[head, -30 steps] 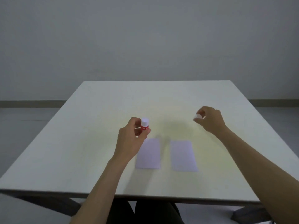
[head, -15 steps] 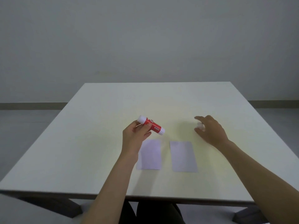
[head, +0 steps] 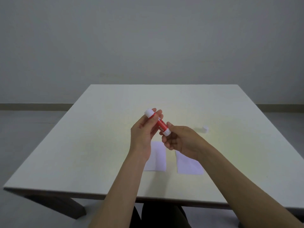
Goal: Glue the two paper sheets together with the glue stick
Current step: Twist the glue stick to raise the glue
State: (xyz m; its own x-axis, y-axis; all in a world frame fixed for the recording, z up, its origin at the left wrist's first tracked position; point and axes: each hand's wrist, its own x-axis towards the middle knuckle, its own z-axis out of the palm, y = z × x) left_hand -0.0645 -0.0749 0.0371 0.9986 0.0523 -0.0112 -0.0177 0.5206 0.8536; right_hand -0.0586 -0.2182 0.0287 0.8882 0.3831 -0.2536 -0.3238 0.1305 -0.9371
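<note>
A red glue stick (head: 160, 125) with white ends is held tilted above the table, its upper end to the left. My left hand (head: 144, 134) grips its upper part. My right hand (head: 179, 140) has its thumb and fingers around the lower white end. Its white cap (head: 205, 129) stands alone on the table to the right of my hands. Two small white paper sheets lie side by side below my hands: the left sheet (head: 158, 159) and the right sheet (head: 189, 167), each partly hidden by a wrist.
The white table (head: 82, 153) carries nothing else. Its near edge runs across the bottom of the view, with dark legs beneath. A plain grey wall and floor lie behind.
My right hand left the cap on the table and moved left to the glue stick's lower end. My left hand kept holding the stick, which stayed tilted.
</note>
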